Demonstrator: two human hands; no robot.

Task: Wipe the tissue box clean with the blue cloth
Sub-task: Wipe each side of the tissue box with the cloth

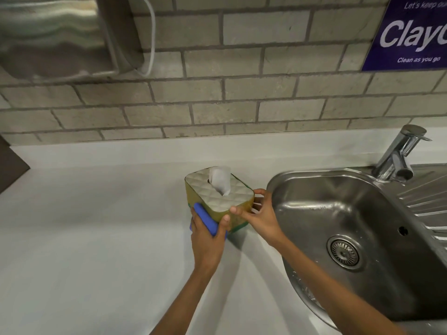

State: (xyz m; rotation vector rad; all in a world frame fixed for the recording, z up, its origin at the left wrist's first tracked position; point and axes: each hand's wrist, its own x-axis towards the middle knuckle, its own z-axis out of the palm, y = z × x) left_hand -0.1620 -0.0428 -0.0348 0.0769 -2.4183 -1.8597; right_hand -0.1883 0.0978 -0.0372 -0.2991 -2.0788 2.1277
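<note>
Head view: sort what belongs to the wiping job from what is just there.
In the job: tissue box; blue cloth pressed to its side by left hand; right hand steadying it.
Just there: sink; tap; wall sign; dispenser.

Tissue box (219, 197): set on the table (96, 238), left of the sink (362, 226).
Cloth (206, 220): pressed on the box's left side.
Tap (399, 155): found behind the sink.
Wall (217, 93): found behind the table.
</note>
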